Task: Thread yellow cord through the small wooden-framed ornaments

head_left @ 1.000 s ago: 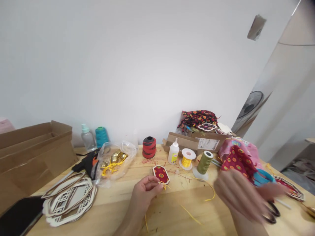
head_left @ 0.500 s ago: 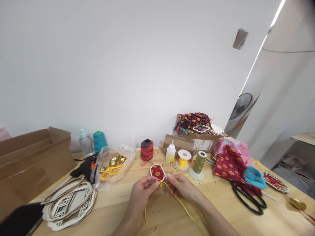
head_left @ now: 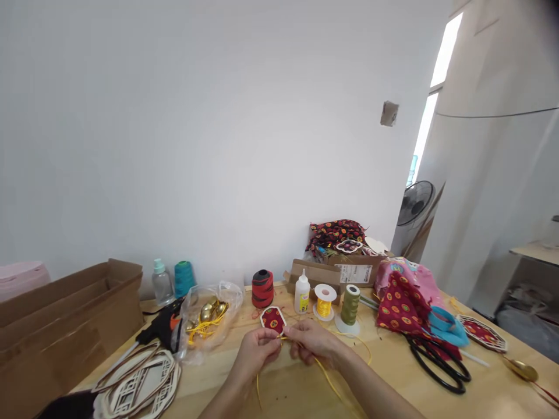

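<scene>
A red patterned fabric ornament with a pale wooden rim point(head_left: 273, 319) sits on the wooden table point(head_left: 393, 396), just beyond my hands. My left hand point(head_left: 257, 352) and my right hand point(head_left: 312, 341) pinch a yellow cord point(head_left: 332, 384) together at the ornament's lower edge. The cord's long end trails down over the table toward me. Black-handled scissors point(head_left: 437, 364) lie well to the right of my right hand, touching neither hand.
Behind my hands stand a red-and-black thread cone point(head_left: 262, 288), a glue bottle point(head_left: 301, 294), a yellow cord spool point(head_left: 324, 305) and an olive thread cone point(head_left: 350, 305). Red and pink fabric point(head_left: 402, 308) lies right; a plastic bag of gold pieces point(head_left: 209, 321), a glue gun point(head_left: 162, 329) and wooden frames point(head_left: 142, 381) lie left.
My right hand has come in from the fabric and scissors to the cord, and the scissors now lie on the table. My hands have closed together, and the view has tilted upward.
</scene>
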`<state>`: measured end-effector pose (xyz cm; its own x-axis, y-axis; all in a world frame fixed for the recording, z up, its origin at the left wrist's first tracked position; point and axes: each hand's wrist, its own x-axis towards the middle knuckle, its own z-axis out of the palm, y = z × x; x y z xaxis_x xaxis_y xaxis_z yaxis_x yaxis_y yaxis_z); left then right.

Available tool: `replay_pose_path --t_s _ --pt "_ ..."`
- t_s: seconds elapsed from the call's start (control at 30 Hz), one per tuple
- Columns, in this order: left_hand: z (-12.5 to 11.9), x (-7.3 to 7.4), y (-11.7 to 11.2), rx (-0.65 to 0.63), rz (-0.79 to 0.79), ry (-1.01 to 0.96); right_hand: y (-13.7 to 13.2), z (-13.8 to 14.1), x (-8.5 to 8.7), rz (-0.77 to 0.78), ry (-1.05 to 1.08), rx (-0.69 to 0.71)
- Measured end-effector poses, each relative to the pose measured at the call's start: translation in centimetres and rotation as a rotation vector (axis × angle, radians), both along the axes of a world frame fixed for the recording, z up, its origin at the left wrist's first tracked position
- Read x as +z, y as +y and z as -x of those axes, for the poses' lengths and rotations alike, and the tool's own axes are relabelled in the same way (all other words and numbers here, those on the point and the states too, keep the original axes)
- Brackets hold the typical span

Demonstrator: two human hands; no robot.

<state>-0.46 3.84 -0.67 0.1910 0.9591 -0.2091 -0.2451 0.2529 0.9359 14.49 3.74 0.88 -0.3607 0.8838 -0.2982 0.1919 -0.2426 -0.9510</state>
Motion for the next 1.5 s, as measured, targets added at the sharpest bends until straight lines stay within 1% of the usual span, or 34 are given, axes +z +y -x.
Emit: replay_pose_path --t_s 0.07,0.13,0.17,0.2,0.27,0.33,0.43,0.53,0.6,0.73,0.9,1.07,1.23,1.4,1.5 --pt "0.0 -0.4 -0.2 0.023 -0.021 0.034 0.2 0.2 -0.8 -0.069 -0.02 -0.042" --pt "0.1 -0.8 -0.4 0.095 -0.145 0.146 0.1 0.2 -1.5 -0.165 -0.008 -0.058" --pt "0.1 -0.9 -0.5 0.116 -0.196 0.176 0.0 0.2 -1.7 -0.222 0.001 -0.059" --pt "0.1 -1.0 -0.6 0.109 -0.212 0.204 -0.1 0.1 -1.9 -0.281 0.002 -0.063" --pt "0.0 -1.0 -0.6 0.096 -0.203 0.264 -0.3 0.1 -2.1 -0.353 -0.036 -0.089" --pt "0.0 -0.8 -0.7 0.062 -0.191 0.315 -0.3 0.1 -2.3 -0.373 -0.116 -0.145" --pt "-0.1 -0.8 -0.7 0.048 -0.17 0.4 -0.1 0.2 -2.6 -0.386 -0.197 -0.22" --pt "-0.1 -1.2 -0.6 0.04 -0.161 0.482 0.0 0.2 -2.9 -0.425 -0.202 -0.236" --pt "0.1 -1.5 -0.6 0.004 -0.168 0.511 0.1 0.2 -3.0 -0.453 -0.192 -0.248" --pt "0.7 -1.6 -0.6 -0.093 -0.202 0.496 0.0 0.2 -3.0 -0.481 -0.169 -0.287" --pt "1.0 -0.9 -0.7 -0.103 -0.258 0.46 -0.2 0.1 -2.4 -0.499 -0.119 -0.313" --pt "0.8 -0.5 -0.8 -0.102 -0.31 0.363 -0.5 0.0 -1.5 -0.598 -0.17 -0.352" --pt "0.6 -1.1 -0.5 -0.106 -0.316 0.362 -0.8 0.2 -1.6 -0.746 -0.283 -0.312" --pt "0.5 -1.5 -0.4 -0.144 -0.342 0.351 -1.0 0.4 -1.6 -0.795 -0.316 -0.256" --pt "0.4 -1.5 -0.6 -0.113 -0.345 0.37 -1.0 0.3 -1.4 -0.877 -0.363 -0.241"
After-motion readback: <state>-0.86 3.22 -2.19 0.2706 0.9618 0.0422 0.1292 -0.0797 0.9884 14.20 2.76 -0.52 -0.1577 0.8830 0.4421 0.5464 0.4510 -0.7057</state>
